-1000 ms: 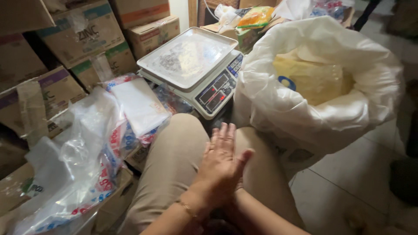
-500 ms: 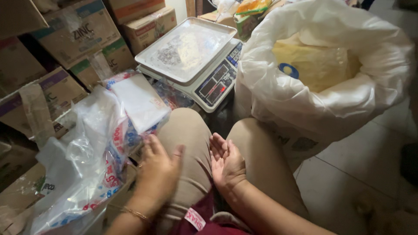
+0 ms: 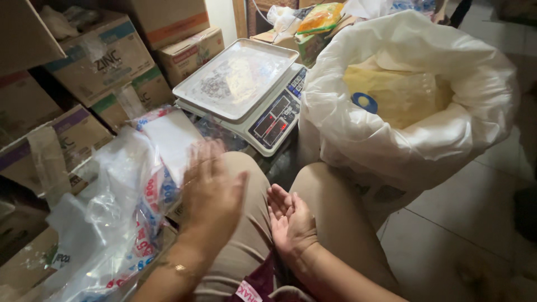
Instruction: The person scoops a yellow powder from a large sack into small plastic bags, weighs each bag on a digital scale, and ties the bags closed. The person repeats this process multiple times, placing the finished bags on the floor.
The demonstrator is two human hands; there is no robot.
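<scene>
- Stack of flat clear plastic bags (image 3: 170, 140), glossy and rectangular, lying left of the knees, partly under the left hand (image 3: 210, 193).
- Left hand motion-blurred, fingers spread, over the stack's near edge; contact impossible to confirm.
- Right hand (image 3: 291, 221) palm up, empty, resting between the thighs.
- One digital scale (image 3: 246, 92), steel tray.
- One crinkled white sack (image 3: 403, 117), pale yellow contents, base hidden.
- Cardboard boxes (image 3: 112, 61), edges cropped.

Left hand (image 3: 211, 187) now nearer plastic bags (image 3: 168, 134)
</scene>
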